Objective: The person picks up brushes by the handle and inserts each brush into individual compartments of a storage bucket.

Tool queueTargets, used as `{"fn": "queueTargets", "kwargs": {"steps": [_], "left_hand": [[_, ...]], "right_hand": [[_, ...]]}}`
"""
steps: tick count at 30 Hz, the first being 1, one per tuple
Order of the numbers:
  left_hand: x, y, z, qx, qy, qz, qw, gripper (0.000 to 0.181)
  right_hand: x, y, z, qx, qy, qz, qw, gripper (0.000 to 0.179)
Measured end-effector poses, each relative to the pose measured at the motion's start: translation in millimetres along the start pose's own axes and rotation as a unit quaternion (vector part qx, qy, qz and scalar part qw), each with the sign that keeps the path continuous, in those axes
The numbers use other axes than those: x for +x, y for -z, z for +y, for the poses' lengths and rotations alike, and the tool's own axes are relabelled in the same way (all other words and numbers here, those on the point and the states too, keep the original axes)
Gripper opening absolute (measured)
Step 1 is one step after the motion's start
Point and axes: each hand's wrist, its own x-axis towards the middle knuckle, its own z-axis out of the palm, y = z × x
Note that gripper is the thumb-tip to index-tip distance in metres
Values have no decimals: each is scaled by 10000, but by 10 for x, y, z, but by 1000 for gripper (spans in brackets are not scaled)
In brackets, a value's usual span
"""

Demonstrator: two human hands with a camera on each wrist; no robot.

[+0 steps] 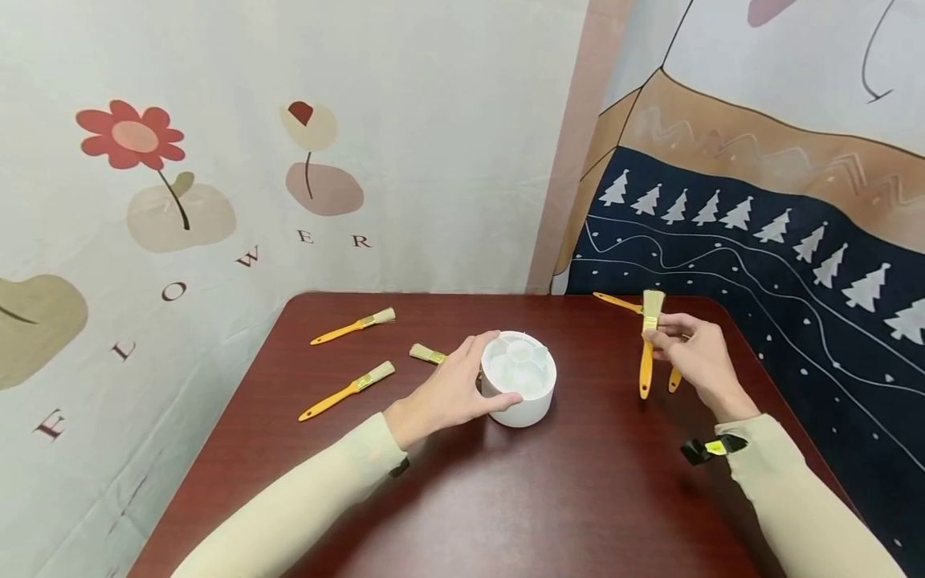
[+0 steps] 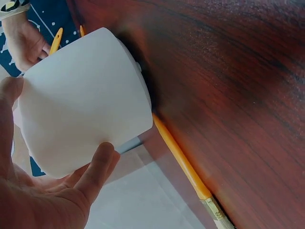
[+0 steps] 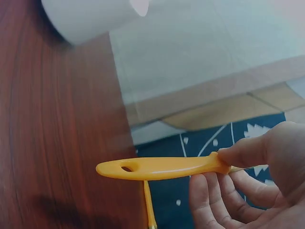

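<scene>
My left hand grips a white round container near the table's middle, thumb along the near side and fingers round the far left. Clear dividers show inside its open top. In the left wrist view, the container's smooth wall fills the space between thumb and fingers. Off to the right, my right hand pinches a paintbrush near its metal band, bristles up. Its yellow handle, with a hole at the end, is held above the table in the right wrist view.
Left of the container lie two paintbrushes, one farther back and one nearer. Another brush is partly hidden behind my left hand. Beyond my right hand lies a brush; a yellow handle shows beneath that hand. Printed cloth hangs behind the table.
</scene>
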Motion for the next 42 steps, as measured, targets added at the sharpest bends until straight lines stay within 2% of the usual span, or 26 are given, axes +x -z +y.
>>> {"fn": "queueTargets", "kwargs": {"steps": [9,22,27,42], "left_hand": [[-1,8,-15,-25,77,-32,10000,107],[-12,2,-16,-54,52,-9,10000,107],[-9,-6,-26,-26,96,-69,9999,108],[-2,-16,-35,-34,105,-26,9999,110]], "right_hand": [[-120,-138,-215,408,349,-176,9984,47],[-314,-301,-537,194,764,-403,9961,43],[-376,-367,-621,163,778,-505,9956,42],[-522,-564,-896,499,1077,-653,9908,33]]}}
